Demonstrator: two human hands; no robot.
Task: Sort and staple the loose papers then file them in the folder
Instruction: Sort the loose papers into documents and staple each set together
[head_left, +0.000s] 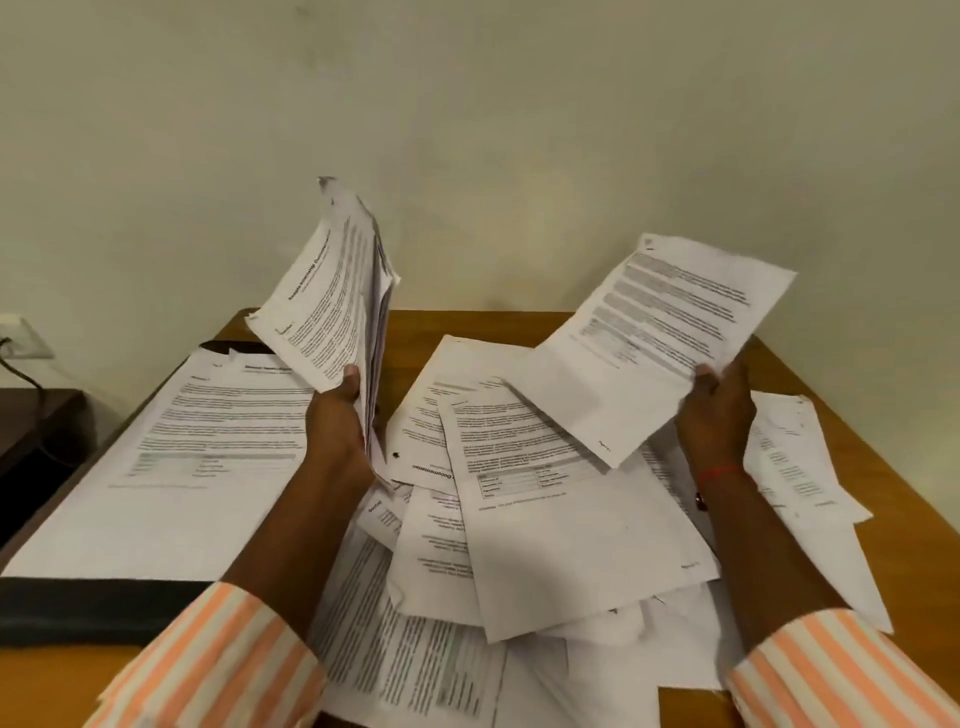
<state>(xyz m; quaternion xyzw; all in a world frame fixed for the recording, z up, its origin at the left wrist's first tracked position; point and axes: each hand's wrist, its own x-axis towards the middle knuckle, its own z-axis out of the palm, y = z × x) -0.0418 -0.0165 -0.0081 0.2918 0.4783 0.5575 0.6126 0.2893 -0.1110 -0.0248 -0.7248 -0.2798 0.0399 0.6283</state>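
**Two lots of paper held up over a scattered heap**

Many loose papers (545, 525) are lying in an overlapping heap across the middle of the wooden counter (831, 384), some of them turned upside down to the viewer. Above the heap, the left grip (337, 415) is clamping a bundle of sheets (332, 291) by its lower edge, thumb on the front page. The bundle is standing nearly upright, with its top corner curling over. The right grip (719, 410) is pinching a printed sheet (649, 343) at its lower right corner, thumb on top. That sheet is tilting up toward the wall, clear of the heap.

Left of the heap, a neater stack of pages (171, 457) is resting on a dark folder (93, 608), whose near edge is showing below the stack. Orange-and-white striped sleeves (218, 660) are covering the lower forearms, and a red thread (719, 472) is circling the right wrist. At the far left, a wall socket (23, 335) is sitting with a cable running from it.
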